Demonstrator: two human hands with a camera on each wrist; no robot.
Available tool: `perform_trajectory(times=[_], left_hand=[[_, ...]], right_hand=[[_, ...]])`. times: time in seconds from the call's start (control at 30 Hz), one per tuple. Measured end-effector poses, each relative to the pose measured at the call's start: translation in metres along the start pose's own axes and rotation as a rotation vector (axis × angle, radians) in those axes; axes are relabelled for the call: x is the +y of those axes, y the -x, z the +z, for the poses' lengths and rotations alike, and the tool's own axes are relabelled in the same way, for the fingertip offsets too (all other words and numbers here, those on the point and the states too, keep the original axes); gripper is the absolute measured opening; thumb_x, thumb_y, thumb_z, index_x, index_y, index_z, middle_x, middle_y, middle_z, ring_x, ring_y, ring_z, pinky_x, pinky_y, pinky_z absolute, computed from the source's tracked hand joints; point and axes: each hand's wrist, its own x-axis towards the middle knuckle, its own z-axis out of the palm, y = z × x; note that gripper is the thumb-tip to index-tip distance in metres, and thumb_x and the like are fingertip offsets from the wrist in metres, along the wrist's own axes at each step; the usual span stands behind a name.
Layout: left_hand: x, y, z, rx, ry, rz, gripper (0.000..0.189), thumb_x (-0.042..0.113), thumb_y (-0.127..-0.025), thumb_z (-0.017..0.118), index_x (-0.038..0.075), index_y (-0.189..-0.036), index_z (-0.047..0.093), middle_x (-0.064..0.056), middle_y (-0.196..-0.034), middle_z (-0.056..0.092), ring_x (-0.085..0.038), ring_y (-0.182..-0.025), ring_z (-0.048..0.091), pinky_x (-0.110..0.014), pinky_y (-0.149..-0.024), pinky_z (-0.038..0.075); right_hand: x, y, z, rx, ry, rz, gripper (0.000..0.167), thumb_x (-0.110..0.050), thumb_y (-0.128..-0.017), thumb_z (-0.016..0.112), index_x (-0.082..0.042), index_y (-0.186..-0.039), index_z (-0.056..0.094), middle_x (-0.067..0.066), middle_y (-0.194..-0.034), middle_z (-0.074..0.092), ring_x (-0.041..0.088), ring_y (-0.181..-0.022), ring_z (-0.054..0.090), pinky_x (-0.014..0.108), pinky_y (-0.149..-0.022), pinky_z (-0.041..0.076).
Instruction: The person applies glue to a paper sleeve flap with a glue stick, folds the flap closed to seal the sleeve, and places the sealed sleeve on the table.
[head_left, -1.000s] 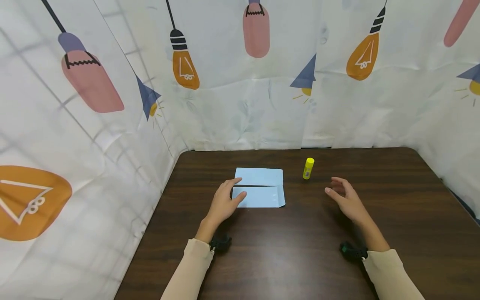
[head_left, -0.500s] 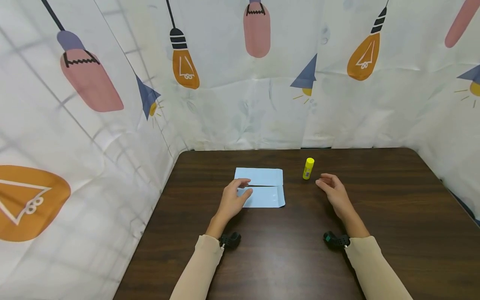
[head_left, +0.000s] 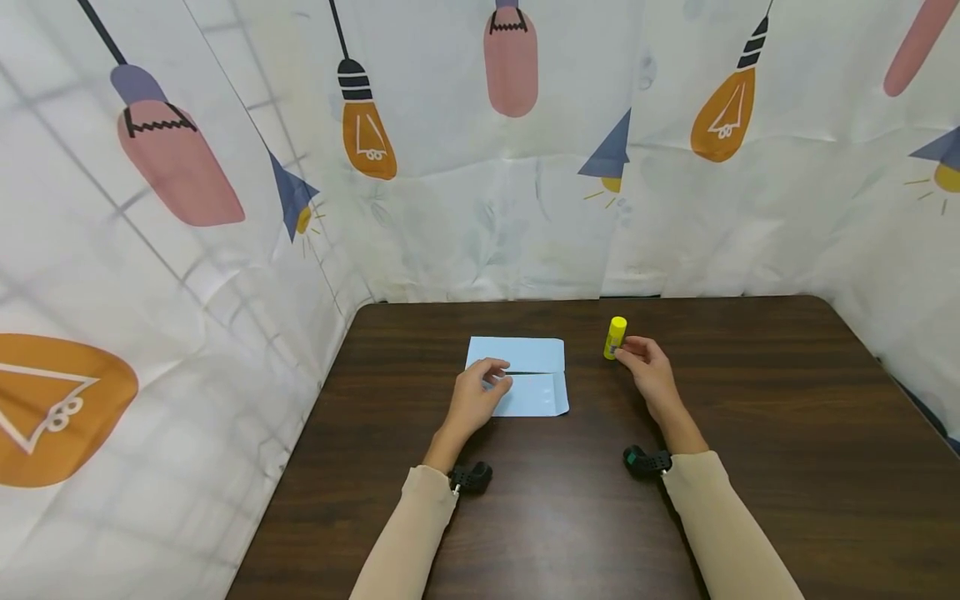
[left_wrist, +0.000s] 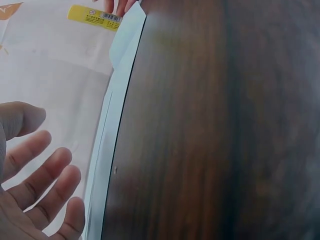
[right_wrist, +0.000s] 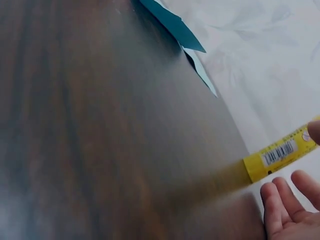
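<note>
A yellow glue stick [head_left: 615, 337] stands upright on the table with its cap up. My right hand [head_left: 654, 379] has come to its right side, fingertips right at the lower part of the tube. In the right wrist view the thumb overlaps the barcoded stick [right_wrist: 275, 156], while the fingers [right_wrist: 282, 200] lie apart below it. Left of the stick lies a light blue folded sheet of paper [head_left: 528, 396], its two flaps meeting along a narrow slit. Over the paper's left part hovers my left hand [head_left: 471, 402], fingers loosely bent and holding nothing.
The dark wooden table [head_left: 570, 500] has rounded far corners. A white curtain [head_left: 450, 233] printed with lamps and bulbs hangs behind it and along both sides. Each wrist wears a black band, such as the left band [head_left: 471, 477].
My right hand has moved left from the side of the table up to the glue stick. My left hand has shifted a little right over the paper. Paper and stick have stayed put.
</note>
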Motion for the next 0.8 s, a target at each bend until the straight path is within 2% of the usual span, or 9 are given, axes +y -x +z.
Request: perform_trajectory(times=[0.27, 0.43, 0.8], left_hand=[[0.006, 0.001, 0.0, -0.009, -0.035, -0.029, 0.024, 0.015, -0.092, 0.072, 0.005, -0.114, 0.074, -0.007, -0.095, 0.07, -0.017, -0.083, 0.064, -0.028, -0.074, 0.052], [0.007, 0.003, 0.0, -0.039, -0.089, -0.036, 0.023, 0.016, -0.091, 0.072, 0.009, -0.113, 0.074, -0.005, -0.094, 0.069, -0.013, -0.079, 0.061, -0.027, -0.072, 0.05], [0.008, 0.005, 0.0, -0.128, -0.181, -0.012, 0.024, 0.018, -0.091, 0.076, 0.01, -0.114, 0.074, -0.008, -0.098, 0.068, -0.014, -0.079, 0.057, -0.029, -0.073, 0.048]], right_hand=[[-0.002, -0.006, 0.01, 0.026, 0.066, 0.008, 0.056, -0.029, -0.102, 0.062, -0.004, -0.148, 0.044, 0.019, -0.146, 0.05, 0.03, -0.127, 0.05, 0.035, -0.1, 0.044], [-0.003, -0.007, 0.014, 0.018, 0.112, 0.006, 0.057, -0.026, -0.102, 0.062, -0.004, -0.151, 0.043, 0.021, -0.145, 0.051, 0.032, -0.127, 0.05, 0.039, -0.1, 0.045], [-0.008, -0.006, 0.018, -0.003, 0.178, 0.005, 0.06, -0.023, -0.103, 0.061, -0.004, -0.155, 0.038, 0.025, -0.146, 0.05, 0.038, -0.126, 0.05, 0.049, -0.105, 0.045]])
